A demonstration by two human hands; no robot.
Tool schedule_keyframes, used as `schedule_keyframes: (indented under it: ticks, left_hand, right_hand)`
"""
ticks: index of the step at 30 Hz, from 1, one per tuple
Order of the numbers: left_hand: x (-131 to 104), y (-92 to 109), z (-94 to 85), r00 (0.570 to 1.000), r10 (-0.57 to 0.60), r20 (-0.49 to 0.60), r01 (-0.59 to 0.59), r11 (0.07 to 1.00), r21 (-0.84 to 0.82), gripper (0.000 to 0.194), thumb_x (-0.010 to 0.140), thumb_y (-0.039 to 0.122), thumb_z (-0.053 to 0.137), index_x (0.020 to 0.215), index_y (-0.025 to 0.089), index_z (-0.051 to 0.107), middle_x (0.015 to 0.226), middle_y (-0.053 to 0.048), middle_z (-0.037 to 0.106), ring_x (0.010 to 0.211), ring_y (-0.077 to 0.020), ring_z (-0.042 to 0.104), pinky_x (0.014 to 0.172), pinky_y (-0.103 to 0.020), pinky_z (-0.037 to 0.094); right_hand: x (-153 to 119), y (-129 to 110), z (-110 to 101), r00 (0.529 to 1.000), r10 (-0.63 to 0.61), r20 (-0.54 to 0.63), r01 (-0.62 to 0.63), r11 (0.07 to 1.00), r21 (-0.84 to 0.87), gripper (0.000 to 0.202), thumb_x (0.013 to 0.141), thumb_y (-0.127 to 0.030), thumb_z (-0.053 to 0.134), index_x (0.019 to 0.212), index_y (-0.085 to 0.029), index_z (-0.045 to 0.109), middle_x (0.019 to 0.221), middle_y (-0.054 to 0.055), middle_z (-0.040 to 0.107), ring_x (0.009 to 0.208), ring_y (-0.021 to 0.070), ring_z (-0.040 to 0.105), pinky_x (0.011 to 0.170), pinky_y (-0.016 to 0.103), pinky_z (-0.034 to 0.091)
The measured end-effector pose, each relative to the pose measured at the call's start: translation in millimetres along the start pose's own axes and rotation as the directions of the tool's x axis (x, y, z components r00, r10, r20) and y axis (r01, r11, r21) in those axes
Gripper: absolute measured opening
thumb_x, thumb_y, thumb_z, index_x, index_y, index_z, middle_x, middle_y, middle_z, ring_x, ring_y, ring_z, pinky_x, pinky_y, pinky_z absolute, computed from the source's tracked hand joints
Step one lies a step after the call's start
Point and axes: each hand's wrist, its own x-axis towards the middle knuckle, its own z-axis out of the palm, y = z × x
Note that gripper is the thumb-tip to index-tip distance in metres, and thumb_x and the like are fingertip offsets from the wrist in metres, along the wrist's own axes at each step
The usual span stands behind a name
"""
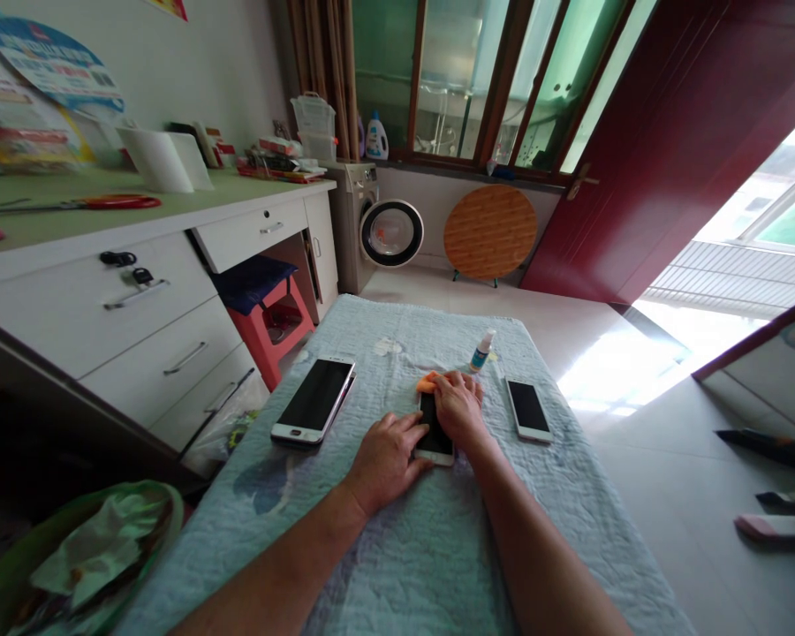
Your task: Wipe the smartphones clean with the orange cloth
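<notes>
A phone (pixel 435 435) with a dark screen and white edge lies at the middle of the cloth-covered table. My left hand (pixel 388 455) grips its left side and lower corner, fingers on the edge. Over its upper part, my right hand (pixel 459 405) presses an orange cloth (pixel 427 382) to the screen, fingers closed on it. To the left rests a larger white-framed phone (pixel 315 399), stacked on another device. A smaller white phone (pixel 528 410) lies face up to the right. Behind my right hand stands a small spray bottle (pixel 480 352) with a blue label.
The table bears a light blue quilted cloth (pixel 424 548). At left are a drawer desk (pixel 152 314), a red stool (pixel 268 331) and a green bin (pixel 165 503). Beyond the table stand a washing machine (pixel 352 221) with its door open and a round wooden tabletop (pixel 490 231).
</notes>
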Motion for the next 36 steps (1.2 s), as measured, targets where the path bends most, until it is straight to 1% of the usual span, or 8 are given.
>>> schedule_keyframes:
  ticks: [4,9,12,18,23,26,29,36]
  left_hand:
    - [0,-1,2.2,1.0,-0.006,0.005,0.006,1.0,0.006,0.05,0.08,0.041,0.071,0.125,0.021,0.06,0.138,-0.007,0.055,0.114,-0.0283,0.054,0.1,-0.042,0.043]
    - [0,-1,3.1,1.0,-0.021,0.003,0.021,1.0,0.009,0.051,0.082,0.042,0.07,0.127,0.021,0.06,0.139,-0.007,0.054,0.116,-0.0287,0.053,0.102,-0.043,0.041]
    - [1,-1,2.1,1.0,-0.02,0.004,0.02,1.0,0.003,0.051,0.082,0.043,0.069,0.127,0.021,0.06,0.139,-0.007,0.054,0.114,-0.0288,0.054,0.099,-0.043,0.043]
    - [1,-1,0.5,1.0,-0.018,0.006,0.018,1.0,-0.018,0.049,0.084,0.046,0.066,0.126,0.021,0.06,0.139,-0.007,0.055,0.113,-0.0284,0.055,0.099,-0.042,0.043]
    - [2,1,-2.0,1.0,-0.019,0.013,0.02,0.999,-0.033,0.05,0.084,0.05,0.064,0.124,0.02,0.061,0.138,-0.008,0.056,0.113,-0.0285,0.055,0.098,-0.043,0.043]
    - [1,2,-2.9,1.0,-0.019,0.012,0.02,0.999,-0.035,0.049,0.084,0.05,0.065,0.123,0.021,0.062,0.138,-0.007,0.056,0.113,-0.0288,0.055,0.098,-0.043,0.044]
    - [2,0,-2.2,1.0,-0.017,0.01,0.018,0.999,-0.031,0.049,0.084,0.049,0.065,0.124,0.021,0.061,0.138,-0.007,0.055,0.115,-0.0293,0.055,0.1,-0.043,0.043]
    - [2,-3,1.1,1.0,-0.027,0.005,0.027,0.999,-0.044,0.052,0.083,0.049,0.066,0.125,0.019,0.061,0.139,-0.009,0.055,0.118,-0.0295,0.054,0.102,-0.043,0.043]
  right_hand:
    - [-2,9,-7,0.996,0.09,-0.024,-0.091,0.994,-0.056,0.033,0.096,-0.029,0.038,0.113,-0.03,0.067,0.112,0.007,0.057,0.106,0.0248,0.045,0.09,0.037,0.029]
    - [-8,12,-19,0.984,0.178,-0.004,-0.177,0.978,-0.112,0.032,0.094,-0.03,0.041,0.107,-0.026,0.069,0.106,0.009,0.057,0.099,0.0239,0.048,0.083,0.034,0.032]
    - [-11,11,-24,0.988,0.153,0.007,-0.151,0.979,-0.137,0.03,0.092,-0.029,0.043,0.104,-0.023,0.07,0.101,0.009,0.059,0.095,0.0239,0.049,0.081,0.033,0.033]
    - [-12,12,-29,0.994,0.086,0.068,-0.075,0.986,-0.148,0.025,0.086,-0.024,0.049,0.086,-0.016,0.072,0.092,0.011,0.065,0.088,0.0216,0.054,0.077,0.03,0.035]
    - [-12,13,-36,0.982,0.084,0.169,-0.065,0.991,-0.114,0.029,0.086,-0.028,0.05,0.074,-0.015,0.073,0.076,0.01,0.068,0.072,0.017,0.057,0.062,0.027,0.032]
    - [-14,11,-45,0.964,0.095,0.25,-0.086,0.995,-0.05,0.038,0.088,-0.038,0.05,0.067,-0.016,0.073,0.063,0.008,0.065,0.059,0.0141,0.053,0.054,0.027,0.027]
    - [-16,10,-55,0.933,0.059,0.355,-0.077,0.996,0.036,0.044,0.087,-0.044,0.051,0.06,-0.017,0.071,0.052,0.004,0.059,0.051,0.0119,0.048,0.051,0.026,0.027]
    - [-23,1,-71,0.82,-0.02,0.572,-0.055,0.992,0.113,0.031,0.078,-0.034,0.056,0.053,-0.018,0.067,0.047,0.0,0.053,0.047,0.0099,0.047,0.048,0.024,0.026]
